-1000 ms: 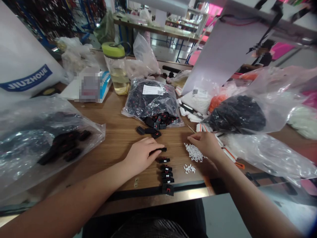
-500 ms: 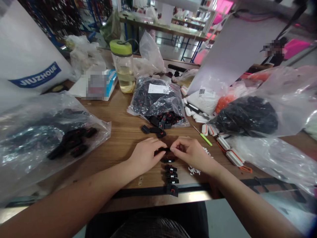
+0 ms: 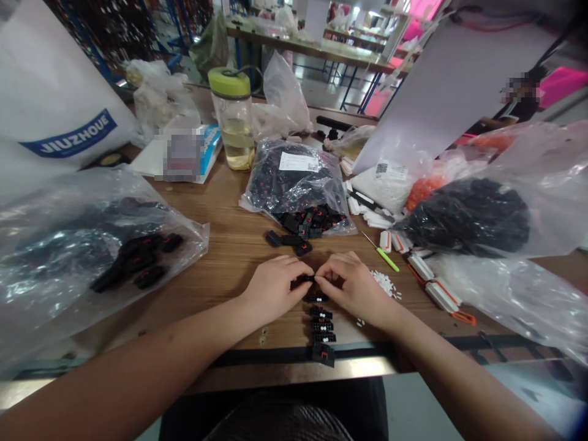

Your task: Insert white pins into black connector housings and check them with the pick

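Observation:
Between finger and thumb, my left hand (image 3: 274, 286) pinches a small black connector (image 3: 307, 278). My right hand (image 3: 351, 283) is closed at the connector's right end, its fingertips pressed together; what they hold is too small to make out. Just below the hands, a column of black connectors (image 3: 322, 326) with small white pieces in them runs toward the table edge. The nearest one, at the edge, shows a red part (image 3: 324, 354). A pile of tiny white pieces (image 3: 384, 283) lies beside my right hand, partly behind it.
An open bag of black connectors (image 3: 298, 177) lies beyond the hands, with a green-capped bottle (image 3: 233, 119) behind it. A green-handled pick (image 3: 388, 258) and white-and-orange strips (image 3: 441, 297) lie right. Another connector bag (image 3: 101, 245) is left. A person (image 3: 523, 95) shows far right.
The view has shifted slightly, and more of the white pile shows beside my right hand. Both hands stay together at the black connector, with small finger movements.

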`<control>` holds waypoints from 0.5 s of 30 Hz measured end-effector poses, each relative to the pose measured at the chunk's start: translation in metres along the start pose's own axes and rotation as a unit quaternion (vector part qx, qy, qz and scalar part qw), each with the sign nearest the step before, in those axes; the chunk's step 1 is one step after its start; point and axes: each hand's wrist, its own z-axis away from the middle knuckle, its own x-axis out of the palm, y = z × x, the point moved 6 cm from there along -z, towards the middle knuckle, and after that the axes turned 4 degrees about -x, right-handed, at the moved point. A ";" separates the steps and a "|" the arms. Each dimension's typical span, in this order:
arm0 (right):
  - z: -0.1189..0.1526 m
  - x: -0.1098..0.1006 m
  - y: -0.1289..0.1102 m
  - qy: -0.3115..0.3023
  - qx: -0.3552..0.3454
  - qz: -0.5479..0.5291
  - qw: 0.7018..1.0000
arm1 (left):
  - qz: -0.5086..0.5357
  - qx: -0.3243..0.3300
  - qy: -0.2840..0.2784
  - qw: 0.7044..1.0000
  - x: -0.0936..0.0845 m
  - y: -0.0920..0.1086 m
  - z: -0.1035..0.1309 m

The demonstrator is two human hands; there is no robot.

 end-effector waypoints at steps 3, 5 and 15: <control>0.001 0.000 0.000 0.002 -0.003 0.000 1.000 | 0.000 0.000 0.001 1.000 0.000 0.000 0.000; 0.002 0.000 -0.001 0.000 -0.004 0.005 1.000 | 0.003 0.000 0.002 1.000 0.000 -0.001 0.001; 0.005 -0.007 -0.016 -0.016 -0.076 0.115 0.990 | 0.001 -0.013 -0.005 1.000 0.002 -0.003 0.001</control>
